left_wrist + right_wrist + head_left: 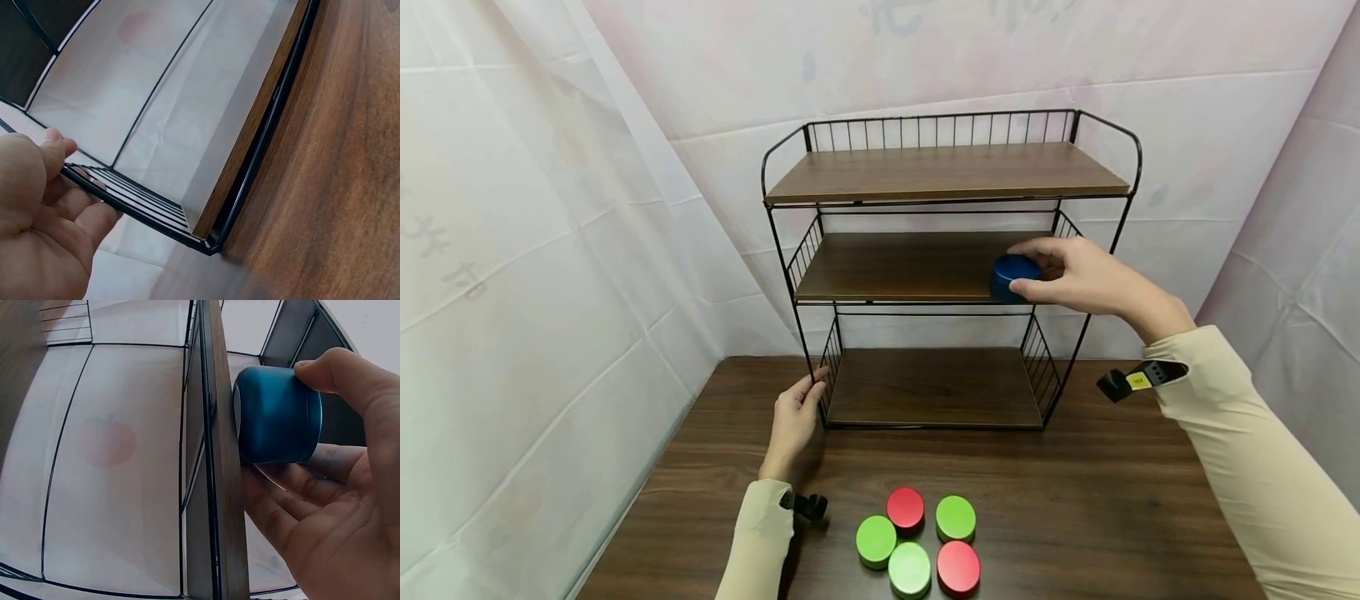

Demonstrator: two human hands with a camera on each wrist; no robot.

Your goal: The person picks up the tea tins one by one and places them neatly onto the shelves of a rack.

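My right hand (1078, 275) grips a short blue round tin (1013, 277) between thumb and fingers. In the head view the tin is at the front right edge of the rack's middle shelf (895, 262). The right wrist view shows a lid seam round the tin (278, 415), whose base is right at the shelf board. My left hand (795, 418) holds the black wire frame of the three-tier rack (801, 329) low on its left side. In the left wrist view, the thumb and fingers of that hand (56, 219) lie on both sides of the side post.
On the brown wooden table (1075, 517), in front of the rack, stand several similar tins: red (906, 508), green (956, 518) and pale green (910, 570). The rack's top shelf (947, 171) overhangs the middle one. White cloth (625, 275) hangs behind and at both sides.
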